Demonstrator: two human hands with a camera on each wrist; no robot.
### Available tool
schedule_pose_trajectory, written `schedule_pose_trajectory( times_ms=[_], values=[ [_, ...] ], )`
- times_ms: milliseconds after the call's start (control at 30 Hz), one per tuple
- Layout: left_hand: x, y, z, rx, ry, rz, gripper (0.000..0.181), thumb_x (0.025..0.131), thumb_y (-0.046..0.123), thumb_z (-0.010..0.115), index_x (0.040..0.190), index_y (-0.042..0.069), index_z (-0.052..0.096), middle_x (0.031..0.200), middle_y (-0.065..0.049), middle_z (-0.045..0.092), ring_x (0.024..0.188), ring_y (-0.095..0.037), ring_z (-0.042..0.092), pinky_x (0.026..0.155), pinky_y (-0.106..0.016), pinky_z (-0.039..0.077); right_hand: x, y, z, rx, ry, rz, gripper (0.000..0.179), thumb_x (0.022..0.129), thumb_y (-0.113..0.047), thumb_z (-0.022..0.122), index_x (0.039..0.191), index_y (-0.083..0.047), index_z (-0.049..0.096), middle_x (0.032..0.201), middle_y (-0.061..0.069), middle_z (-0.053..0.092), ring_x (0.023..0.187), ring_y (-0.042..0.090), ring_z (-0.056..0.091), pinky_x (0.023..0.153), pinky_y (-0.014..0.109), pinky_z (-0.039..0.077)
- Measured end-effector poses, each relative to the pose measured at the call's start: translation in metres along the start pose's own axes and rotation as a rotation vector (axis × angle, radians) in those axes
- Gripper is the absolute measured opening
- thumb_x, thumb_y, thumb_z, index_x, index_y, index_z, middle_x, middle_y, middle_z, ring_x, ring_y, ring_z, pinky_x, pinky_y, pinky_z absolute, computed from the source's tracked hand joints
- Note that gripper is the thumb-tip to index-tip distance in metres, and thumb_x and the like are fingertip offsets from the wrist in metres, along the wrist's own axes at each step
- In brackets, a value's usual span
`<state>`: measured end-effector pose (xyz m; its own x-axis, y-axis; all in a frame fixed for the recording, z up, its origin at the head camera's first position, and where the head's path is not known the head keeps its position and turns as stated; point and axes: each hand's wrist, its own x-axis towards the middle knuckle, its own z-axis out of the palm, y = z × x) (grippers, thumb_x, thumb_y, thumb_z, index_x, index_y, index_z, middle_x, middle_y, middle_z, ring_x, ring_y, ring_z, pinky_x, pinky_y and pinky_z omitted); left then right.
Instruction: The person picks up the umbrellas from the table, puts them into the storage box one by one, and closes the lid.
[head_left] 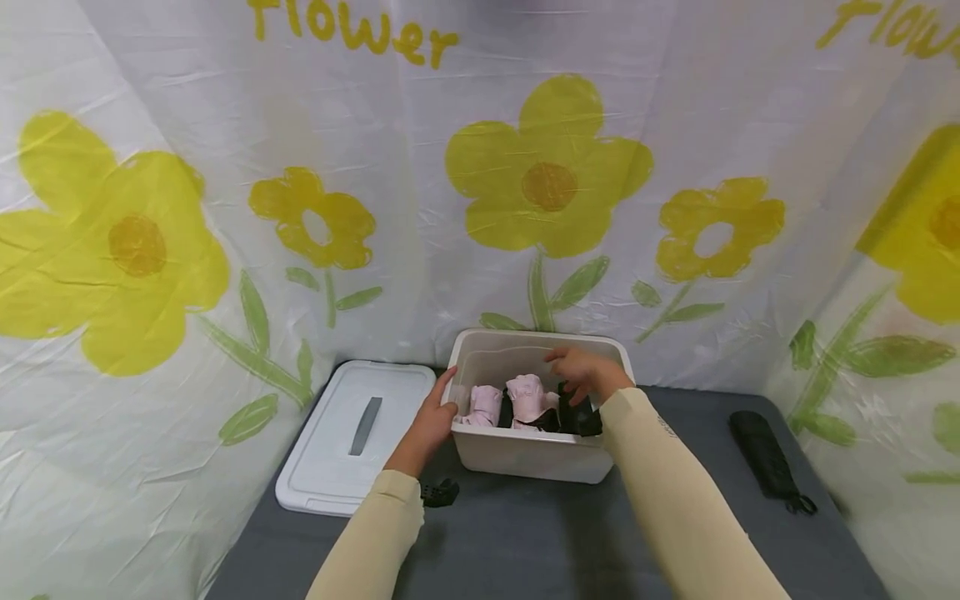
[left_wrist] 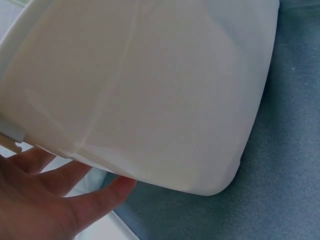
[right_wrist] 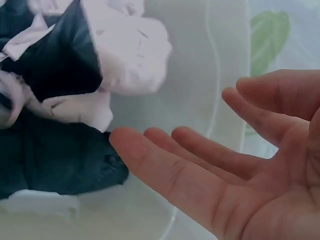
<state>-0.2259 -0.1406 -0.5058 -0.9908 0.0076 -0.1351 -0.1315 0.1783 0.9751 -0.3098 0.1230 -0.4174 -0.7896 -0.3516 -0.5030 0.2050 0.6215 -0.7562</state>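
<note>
A light-coloured plastic bin (head_left: 532, 458) stands against the back wall, holding several pink fabric bundles (head_left: 527, 396) and dark fabric pieces (head_left: 577, 412). My left hand (head_left: 429, 425) touches the bin's left side near the rim; the left wrist view shows its fingers (left_wrist: 100, 200) fairly straight along that wall. Over the right part of the bin reaches my right hand (head_left: 588, 373), fingers spread. In the right wrist view this hand (right_wrist: 240, 165) holds nothing, its index fingertip beside the end of a black fabric roll (right_wrist: 65, 155). Pink cloth with a dark inner side (right_wrist: 132, 55) lies farther off.
Left of the bin, a white lid (head_left: 322, 450) with a grey handle lies on the grey table (head_left: 517, 542). At the right lies a black elongated pouch-like item (head_left: 765, 454) with a loop. A flower-printed curtain (head_left: 420, 167) closes off the back and sides.
</note>
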Motion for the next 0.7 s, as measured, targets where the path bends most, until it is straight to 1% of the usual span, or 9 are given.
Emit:
schedule_pose_trajectory(
  times_ms=[167,333,400,467,533,567,600,667,700],
  values=[
    [0.001,-0.001,0.0,0.013,-0.005,-0.002,0.068,0.094,0.004,0.035,0.153,0.034,0.023,0.157,-0.021,0.023,0.131,-0.045,0.039,0.088,-0.063,0.047,-0.011,-0.002,-0.009,-0.035,-0.002,-0.006,0.054,0.095,-0.008,0.029,0.149,-0.008,0.034,0.156,0.023,0.023,0.132,0.053,0.038,0.088,0.055,0.051],
    [0.002,-0.003,0.0,0.022,0.0,-0.007,0.068,0.094,0.004,0.035,0.153,0.034,0.023,0.157,-0.019,0.023,0.131,-0.045,0.038,0.088,-0.063,0.047,-0.021,0.0,-0.008,-0.083,0.016,-0.035,0.05,0.097,-0.009,0.031,0.147,-0.009,0.038,0.155,0.022,0.025,0.131,0.052,0.038,0.091,0.061,0.047],
    [0.002,-0.003,0.0,0.024,0.001,-0.008,0.068,0.094,0.004,0.035,0.153,0.034,0.022,0.157,-0.019,0.023,0.132,-0.045,0.039,0.088,-0.063,0.047,-0.026,0.002,-0.009,-0.131,0.03,-0.06,0.048,0.098,-0.011,0.033,0.146,-0.009,0.041,0.154,0.022,0.029,0.129,0.05,0.042,0.087,0.058,0.05],
    [0.003,-0.003,0.0,0.022,-0.001,-0.007,0.068,0.094,0.004,0.035,0.154,0.034,0.022,0.157,-0.019,0.023,0.132,-0.045,0.039,0.088,-0.063,0.047,-0.031,0.005,-0.01,-0.199,0.049,-0.101,0.047,0.098,-0.012,0.035,0.144,-0.01,0.044,0.149,0.022,0.037,0.12,0.043,0.051,0.075,0.048,0.055],
    [0.004,-0.004,0.0,0.023,-0.003,-0.007,0.068,0.094,0.004,0.035,0.154,0.034,0.022,0.157,-0.019,0.023,0.132,-0.045,0.039,0.088,-0.063,0.047,-0.037,0.008,-0.011,-0.243,0.065,-0.141,0.045,0.098,-0.014,0.038,0.143,-0.01,0.046,0.133,0.022,0.051,0.097,0.033,0.06,0.062,0.037,0.052],
    [0.004,-0.004,0.0,0.022,-0.005,-0.008,0.068,0.094,0.004,0.035,0.153,0.034,0.022,0.157,-0.019,0.024,0.132,-0.045,0.039,0.088,-0.063,0.047,-0.04,0.009,-0.012,-0.258,0.072,-0.161,0.045,0.098,-0.013,0.039,0.142,-0.01,0.047,0.118,0.02,0.058,0.081,0.026,0.059,0.056,0.033,0.047],
    [0.005,-0.004,0.0,0.022,-0.005,-0.009,0.068,0.094,0.004,0.035,0.153,0.035,0.023,0.157,-0.019,0.024,0.132,-0.045,0.039,0.088,-0.063,0.047,-0.043,0.011,-0.013,-0.268,0.077,-0.181,0.044,0.098,-0.013,0.04,0.142,-0.01,0.047,0.102,0.016,0.06,0.069,0.019,0.053,0.052,0.029,0.042],
    [0.005,-0.005,0.0,0.022,-0.008,-0.007,0.068,0.094,0.004,0.035,0.153,0.035,0.022,0.157,-0.02,0.023,0.131,-0.046,0.039,0.086,-0.062,0.049,-0.05,0.015,-0.014,-0.252,0.081,-0.207,0.044,0.099,-0.014,0.041,0.142,-0.01,0.048,0.076,0.007,0.051,0.054,0.013,0.036,0.05,0.028,0.036],
    [0.005,-0.005,0.0,0.021,-0.011,-0.004,0.069,0.094,0.004,0.035,0.154,0.035,0.022,0.157,-0.02,0.023,0.131,-0.046,0.039,0.084,-0.061,0.049,-0.054,0.017,-0.015,-0.238,0.082,-0.213,0.044,0.099,-0.014,0.041,0.142,-0.011,0.047,0.07,0.004,0.043,0.052,0.015,0.029,0.051,0.028,0.036]
  ],
)
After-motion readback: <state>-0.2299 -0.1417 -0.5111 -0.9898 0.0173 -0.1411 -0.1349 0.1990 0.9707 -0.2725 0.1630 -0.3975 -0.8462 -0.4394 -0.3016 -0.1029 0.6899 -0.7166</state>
